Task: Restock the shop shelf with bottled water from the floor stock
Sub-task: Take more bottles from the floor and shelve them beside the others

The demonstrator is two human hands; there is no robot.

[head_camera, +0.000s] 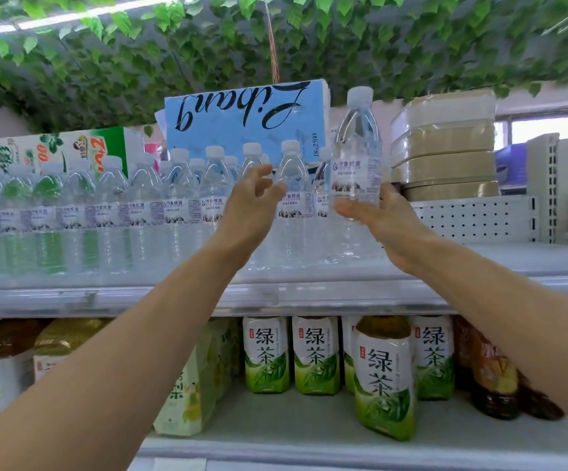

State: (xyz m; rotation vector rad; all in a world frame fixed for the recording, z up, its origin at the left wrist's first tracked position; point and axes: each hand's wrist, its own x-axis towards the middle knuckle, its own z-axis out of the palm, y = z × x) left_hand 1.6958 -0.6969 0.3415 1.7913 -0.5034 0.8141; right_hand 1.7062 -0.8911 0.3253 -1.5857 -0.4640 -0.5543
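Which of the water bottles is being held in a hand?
The bottle at the right end, held by the right hand: its cap stands well above those of the shelved row. The left hand holds none.

Clear white-capped water bottle point(355, 154)

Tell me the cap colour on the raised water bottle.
White cap on the water bottle; head view.

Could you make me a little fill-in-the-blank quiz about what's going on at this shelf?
1. The right hand grips a water ___.
2. The left hand is open and holds ___.
3. The held bottle has a ___ cap.
4. The blue box has its writing upside ___.

Missing words: bottle; nothing; white; down.
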